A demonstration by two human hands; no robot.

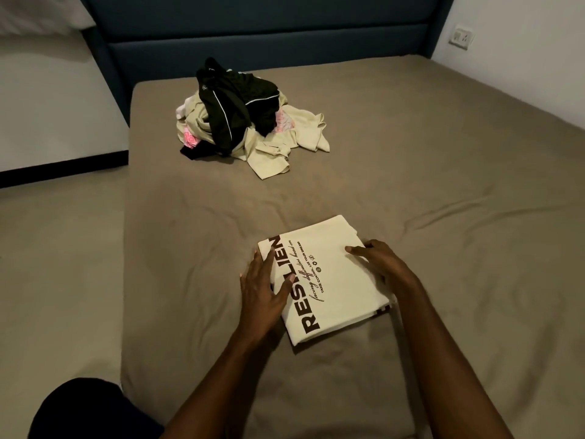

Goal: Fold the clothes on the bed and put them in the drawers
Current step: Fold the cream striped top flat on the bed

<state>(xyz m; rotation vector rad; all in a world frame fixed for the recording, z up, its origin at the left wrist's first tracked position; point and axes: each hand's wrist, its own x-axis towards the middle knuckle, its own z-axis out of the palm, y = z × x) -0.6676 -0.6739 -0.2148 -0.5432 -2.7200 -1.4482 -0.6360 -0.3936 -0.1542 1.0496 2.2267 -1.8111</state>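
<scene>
- One folded cream T-shirt [329, 280] lies flat on the bed [443, 185], near the viewer and a little right of centre; it forms one neat rectangle with dark printed lettering running along its left side.
- Two bare hands reach it from the near edge, one on each side.
- The left hand [261, 288] lies on the shirt's left edge, fingers straight and together, palm down, pressing flat on the fabric; it grasps nothing.
- The right hand [376, 259] sits at the shirt's right edge, fingers curved over that edge with the fingertips on top of the cloth; whether the thumb is tucked underneath cannot be told.
- One heap of unfolded clothes [243, 118] sits far up the bed, left of centre and well apart from the folded shirt. At least three kinds of fabric show in it: a black garment with thin white piping on top, crumpled cream cloth spreading out to the right beneath, and small patches of pink at the left and right.
- One dark blue headboard [269, 39] stands at the far end of the bed.
- One wall socket [461, 37] is on the far right wall.
</scene>
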